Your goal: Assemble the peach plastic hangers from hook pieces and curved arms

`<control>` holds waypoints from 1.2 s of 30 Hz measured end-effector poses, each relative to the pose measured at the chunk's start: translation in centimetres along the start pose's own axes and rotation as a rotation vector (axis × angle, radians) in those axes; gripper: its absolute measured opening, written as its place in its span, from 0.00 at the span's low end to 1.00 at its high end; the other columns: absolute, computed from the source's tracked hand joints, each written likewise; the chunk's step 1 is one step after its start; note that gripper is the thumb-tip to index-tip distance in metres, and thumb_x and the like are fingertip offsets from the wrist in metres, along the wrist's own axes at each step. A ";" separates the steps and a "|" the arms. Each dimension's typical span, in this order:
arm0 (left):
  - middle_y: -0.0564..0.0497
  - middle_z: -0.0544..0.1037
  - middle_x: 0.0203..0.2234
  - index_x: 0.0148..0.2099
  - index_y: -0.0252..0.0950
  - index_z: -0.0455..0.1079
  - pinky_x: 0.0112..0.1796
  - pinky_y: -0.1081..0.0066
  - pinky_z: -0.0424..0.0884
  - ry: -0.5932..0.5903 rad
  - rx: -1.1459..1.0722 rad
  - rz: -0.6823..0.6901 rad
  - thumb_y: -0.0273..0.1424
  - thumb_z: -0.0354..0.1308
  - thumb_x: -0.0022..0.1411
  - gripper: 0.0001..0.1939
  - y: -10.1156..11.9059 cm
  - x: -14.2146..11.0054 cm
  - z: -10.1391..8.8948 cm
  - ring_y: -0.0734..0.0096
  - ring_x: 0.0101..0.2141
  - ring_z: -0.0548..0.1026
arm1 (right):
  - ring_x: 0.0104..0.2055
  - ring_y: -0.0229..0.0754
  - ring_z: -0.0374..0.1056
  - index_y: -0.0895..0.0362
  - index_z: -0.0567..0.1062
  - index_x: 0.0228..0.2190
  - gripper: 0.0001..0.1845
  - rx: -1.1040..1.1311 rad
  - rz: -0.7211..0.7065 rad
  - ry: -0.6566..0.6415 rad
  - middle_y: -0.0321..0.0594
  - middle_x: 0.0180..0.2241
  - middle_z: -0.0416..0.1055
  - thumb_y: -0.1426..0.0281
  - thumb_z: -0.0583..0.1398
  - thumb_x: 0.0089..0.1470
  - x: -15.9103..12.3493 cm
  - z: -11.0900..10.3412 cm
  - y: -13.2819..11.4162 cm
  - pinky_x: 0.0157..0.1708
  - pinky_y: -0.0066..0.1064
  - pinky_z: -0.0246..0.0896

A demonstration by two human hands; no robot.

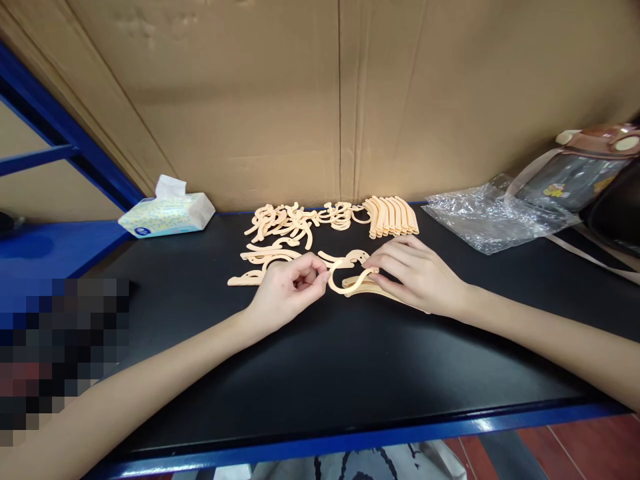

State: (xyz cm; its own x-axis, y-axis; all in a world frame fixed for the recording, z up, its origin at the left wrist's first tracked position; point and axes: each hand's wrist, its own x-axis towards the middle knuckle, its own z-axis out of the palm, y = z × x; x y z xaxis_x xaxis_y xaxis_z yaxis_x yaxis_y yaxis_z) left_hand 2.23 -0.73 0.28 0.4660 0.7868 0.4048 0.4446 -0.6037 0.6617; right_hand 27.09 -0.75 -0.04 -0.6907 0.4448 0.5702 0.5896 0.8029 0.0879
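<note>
A beige curved plastic hook (345, 287), like a clothes-hanger hook, spans the gap between my hands. My left hand (290, 290) is closed in a pinch at the hook's left end. The thumb and fingers of my right hand (417, 277) close on its right end. Under my right hand lies a long curved beige hanger arm (385, 291), partly covered by the fingers. Just behind my hands, another beige piece with a rounded end (356, 257) rests on the black table. Several more beige pieces (245, 280) lie behind and beside my left hand, partly hidden by it.
A loose pile of beige hooks (280, 219) and a neat row of curved arms (393, 217) lie against the cardboard wall (250, 100). A tissue pack (167, 215) stands left. Clear plastic wrap (495, 217) and a strapped bottle (575, 177) are right. The table has a blue front edge (350, 440).
</note>
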 end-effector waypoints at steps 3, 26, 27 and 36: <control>0.60 0.61 0.16 0.31 0.34 0.66 0.20 0.81 0.56 -0.050 0.044 0.076 0.31 0.51 0.62 0.08 0.1 -0.2 -0.1 0.83 0.17 0.57 | 0.40 0.43 0.70 0.58 0.71 0.39 0.10 -0.101 0.018 -0.017 0.42 0.36 0.75 0.70 0.51 0.63 -0.1 -0.1 0.4 0.45 0.38 0.58; 0.48 0.76 0.41 0.45 0.35 0.70 0.37 0.73 0.68 -0.264 0.598 0.628 0.26 0.47 0.67 0.11 0.2 -0.1 -0.8 0.70 0.39 0.72 | 0.33 0.40 0.71 0.52 0.58 0.38 0.09 0.857 0.702 0.050 0.34 0.26 0.72 0.64 0.54 0.59 -0.9 1.1 2.0 0.39 0.36 0.64; 0.47 0.76 0.44 0.48 0.36 0.69 0.40 0.72 0.69 -0.278 0.593 0.627 0.25 0.46 0.67 0.12 0.1 -0.1 -0.8 0.69 0.42 0.72 | 0.33 0.40 0.71 0.52 0.57 0.38 0.09 0.860 0.705 0.060 0.33 0.26 0.72 0.65 0.54 0.59 -0.9 1.1 2.0 0.39 0.37 0.64; 0.46 0.76 0.42 0.53 0.34 0.67 0.44 0.69 0.69 -0.313 0.591 0.619 0.28 0.46 0.69 0.14 0.0 -0.1 -0.6 0.68 0.43 0.72 | 0.33 0.39 0.69 0.53 0.62 0.47 0.14 0.787 0.602 0.031 0.37 0.32 0.72 0.69 0.53 0.58 -0.9 1.1 2.2 0.36 0.35 0.65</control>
State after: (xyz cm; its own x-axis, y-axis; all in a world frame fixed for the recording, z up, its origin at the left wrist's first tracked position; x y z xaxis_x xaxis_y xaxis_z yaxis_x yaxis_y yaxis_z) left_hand 1.73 -0.75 0.67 0.8998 0.2818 0.3331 0.3258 -0.9418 -0.0833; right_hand 28.53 1.08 -1.28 -0.3494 0.8634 0.3639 0.3846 0.4863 -0.7846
